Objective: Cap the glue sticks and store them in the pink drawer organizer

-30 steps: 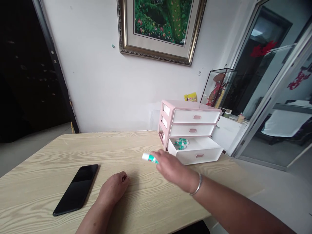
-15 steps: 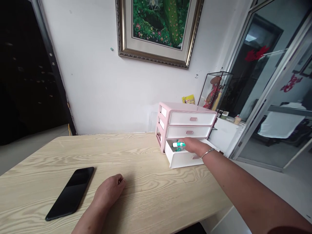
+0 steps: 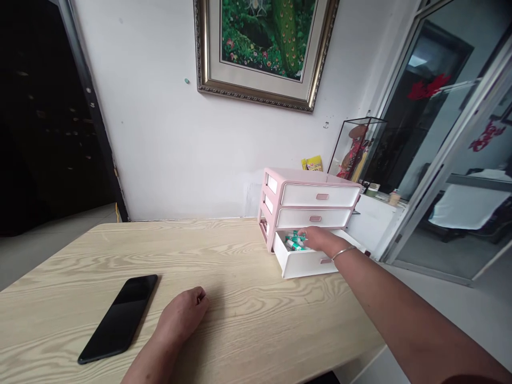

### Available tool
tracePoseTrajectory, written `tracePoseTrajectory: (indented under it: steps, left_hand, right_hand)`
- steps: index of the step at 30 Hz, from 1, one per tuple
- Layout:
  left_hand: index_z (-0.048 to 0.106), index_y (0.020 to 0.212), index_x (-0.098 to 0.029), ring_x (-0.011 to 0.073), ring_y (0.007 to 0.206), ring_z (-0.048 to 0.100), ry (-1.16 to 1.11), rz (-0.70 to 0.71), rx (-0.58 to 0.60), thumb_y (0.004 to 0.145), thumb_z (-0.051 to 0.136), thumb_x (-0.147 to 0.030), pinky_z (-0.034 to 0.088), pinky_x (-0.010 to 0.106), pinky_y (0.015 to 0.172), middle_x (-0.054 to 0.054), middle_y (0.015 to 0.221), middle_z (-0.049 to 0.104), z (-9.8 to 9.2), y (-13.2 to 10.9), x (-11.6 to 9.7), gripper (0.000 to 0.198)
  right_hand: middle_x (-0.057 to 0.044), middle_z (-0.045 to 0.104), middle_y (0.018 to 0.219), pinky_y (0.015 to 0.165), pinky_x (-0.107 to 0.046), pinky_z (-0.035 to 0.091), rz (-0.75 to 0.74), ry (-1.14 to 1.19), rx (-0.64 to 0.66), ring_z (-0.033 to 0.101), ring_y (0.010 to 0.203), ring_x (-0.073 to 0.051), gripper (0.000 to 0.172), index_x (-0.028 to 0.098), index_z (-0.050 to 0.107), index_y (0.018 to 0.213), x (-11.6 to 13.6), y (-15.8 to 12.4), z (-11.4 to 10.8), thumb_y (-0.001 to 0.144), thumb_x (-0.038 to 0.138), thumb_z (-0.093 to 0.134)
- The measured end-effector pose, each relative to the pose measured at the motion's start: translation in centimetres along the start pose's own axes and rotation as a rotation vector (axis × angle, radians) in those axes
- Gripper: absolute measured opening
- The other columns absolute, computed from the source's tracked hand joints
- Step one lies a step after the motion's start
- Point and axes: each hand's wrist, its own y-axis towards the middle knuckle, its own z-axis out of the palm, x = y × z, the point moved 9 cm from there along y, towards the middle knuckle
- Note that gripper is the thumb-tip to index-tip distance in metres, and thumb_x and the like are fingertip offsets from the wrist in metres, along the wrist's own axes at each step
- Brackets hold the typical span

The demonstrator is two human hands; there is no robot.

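Observation:
My right hand reaches into the pulled-out bottom drawer of a pink and white three-drawer organizer. Its fingers are held together on one of the green and white glue sticks lying in that drawer. A silver bracelet circles the wrist. The two upper drawers are pushed in. My left hand rests on the wooden table as a loose fist with nothing in it, a little to the right of a black phone.
The organizer stands at the table's far right corner, near the white wall. A framed picture hangs above. A glass case and a low white cabinet stand behind. Right of the table are the floor and a glass door.
My right hand carried a glue stick from above the table to the open bottom drawer and has now lowered it among the other sticks. The left hand has stayed in place.

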Motion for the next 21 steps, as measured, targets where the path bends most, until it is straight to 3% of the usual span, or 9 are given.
tracePoseTrajectory:
  steps: [3, 7, 11, 13, 17, 21]
  left_hand:
    - [0.060, 0.077, -0.023, 0.0228, 0.075, 0.062, 0.003, 0.004, 0.004, 0.090, 0.044, -0.037, 0.030, 0.030, 0.061, 0.005, 0.080, 0.072, -0.2, -0.2, -0.3, 0.026]
    - [0.060, 0.076, -0.023, 0.0231, 0.076, 0.063, 0.020, 0.003, 0.012, 0.090, 0.043, -0.036, 0.029, 0.030, 0.062, 0.006, 0.080, 0.072, -0.4, -0.4, -0.5, 0.025]
    - [0.061, 0.078, -0.023, 0.0236, 0.077, 0.064, 0.025, -0.006, 0.026, 0.090, 0.043, -0.037, 0.029, 0.030, 0.061, 0.006, 0.081, 0.073, -0.3, -0.5, -0.6, 0.026]
    - [0.061, 0.078, -0.024, 0.0238, 0.077, 0.064, 0.029, -0.007, 0.024, 0.090, 0.043, -0.038, 0.030, 0.030, 0.061, 0.006, 0.081, 0.073, -0.2, -0.4, -0.5, 0.026]
    - [0.062, 0.079, -0.024, 0.0235, 0.076, 0.063, 0.028, -0.007, 0.019, 0.090, 0.043, -0.038, 0.030, 0.030, 0.061, 0.005, 0.081, 0.072, 0.1, -0.2, -0.1, 0.026]
    - [0.062, 0.078, -0.024, 0.0229, 0.076, 0.063, 0.011, 0.004, 0.004, 0.090, 0.044, -0.039, 0.030, 0.029, 0.061, 0.005, 0.079, 0.072, 0.1, -0.1, 0.0, 0.026]
  right_hand:
    - [-0.010, 0.067, 0.122, 0.088, -0.038, 0.054, -0.023, 0.026, -0.045, 0.064, 0.107, -0.026, 0.036, 0.021, 0.067, 0.122, -0.1, -1.6, -0.6, 0.089, 0.036, 0.068]
    - [-0.013, 0.066, 0.121, 0.101, -0.044, 0.046, -0.028, 0.135, -0.296, 0.058, 0.116, -0.030, 0.048, 0.021, 0.062, 0.131, -1.1, -6.6, -1.1, 0.087, 0.040, 0.063]
    - [-0.015, 0.060, 0.128, 0.107, -0.048, 0.040, 0.080, 0.254, -0.423, 0.053, 0.122, -0.033, 0.066, 0.020, 0.049, 0.141, -3.2, -12.4, 1.2, 0.083, 0.049, 0.063]
    - [-0.018, 0.055, 0.135, 0.109, -0.050, 0.038, 0.159, 0.294, -0.437, 0.047, 0.129, -0.036, 0.075, 0.016, 0.045, 0.143, -4.5, -14.0, 2.7, 0.080, 0.053, 0.064]
    - [-0.024, 0.045, 0.145, 0.112, -0.050, 0.035, 0.346, 0.348, -0.393, 0.041, 0.135, -0.041, 0.095, 0.010, 0.036, 0.146, -7.2, -13.8, 5.6, 0.071, 0.057, 0.068]
    - [-0.023, 0.046, 0.142, 0.111, -0.048, 0.037, 0.386, 0.352, -0.354, 0.044, 0.133, -0.040, 0.104, 0.008, 0.027, 0.150, -8.0, -11.5, 7.1, 0.067, 0.055, 0.069]
